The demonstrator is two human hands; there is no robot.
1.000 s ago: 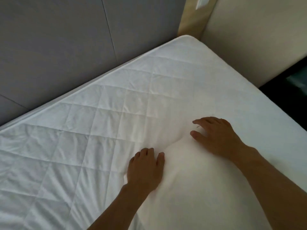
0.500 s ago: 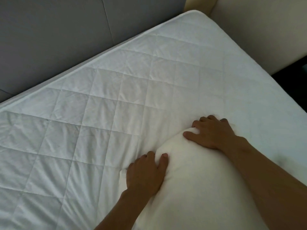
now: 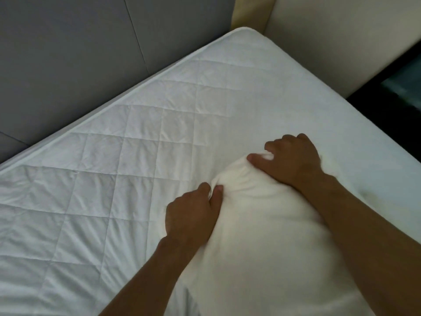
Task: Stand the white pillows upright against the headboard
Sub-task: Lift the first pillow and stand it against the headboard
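Fingers (image 3: pixel 205 188) of the left hand (image 3: pixel 191 215) and right hand (image 3: pixel 293 160) are curled shut into the far edge of the white pillow (image 3: pixel 262 236), lying on the mattress (image 3: pixel 114 179), well apart from the headboard (image 3: pixel 68 53); soft, light and floppy, it is best gripped at the corners.

One plump white fabric pillow (image 3: pixel 262 236) is in view. Two bare hands are on it: one left hand (image 3: pixel 191 215) and one right hand (image 3: pixel 293 160). There is one white mattress with a diamond-quilted cover (image 3: pixel 114 167), one grey padded headboard (image 3: pixel 68 53) showing three panels, and one plain beige wall (image 3: pixel 341 30).
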